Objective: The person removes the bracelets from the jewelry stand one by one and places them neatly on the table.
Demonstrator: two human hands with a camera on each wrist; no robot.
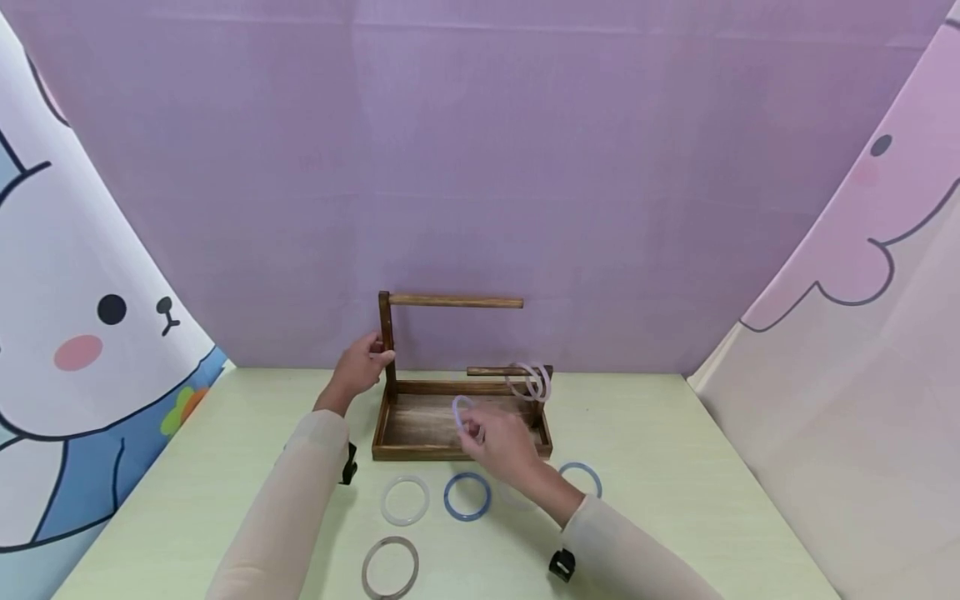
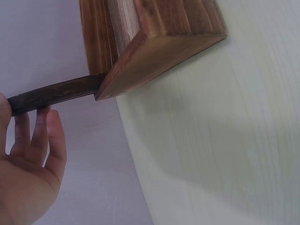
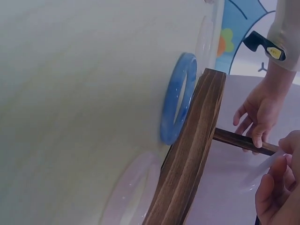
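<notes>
A dark wooden stand [image 1: 387, 333] rises from a tray base [image 1: 427, 452], with a long upper bar [image 1: 457, 301] and a short lower bar [image 1: 487, 372]. Two pale rings [image 1: 534, 382] hang on the lower bar. My left hand [image 1: 363, 362] grips the upright post [image 2: 51, 93], fingers curled round it [image 3: 258, 112]. Over the tray, my right hand [image 1: 495, 437] pinches a translucent pale ring [image 1: 459, 408], seen faintly by its fingertips [image 3: 276, 187] in the right wrist view.
Loose rings lie on the pale green table [image 1: 675, 500] in front of the tray: a white one [image 1: 405, 500], a blue one [image 1: 467, 497], another blue one [image 1: 580, 479] partly behind my right wrist, a grey one [image 1: 390, 568]. Cloth walls stand behind and at both sides.
</notes>
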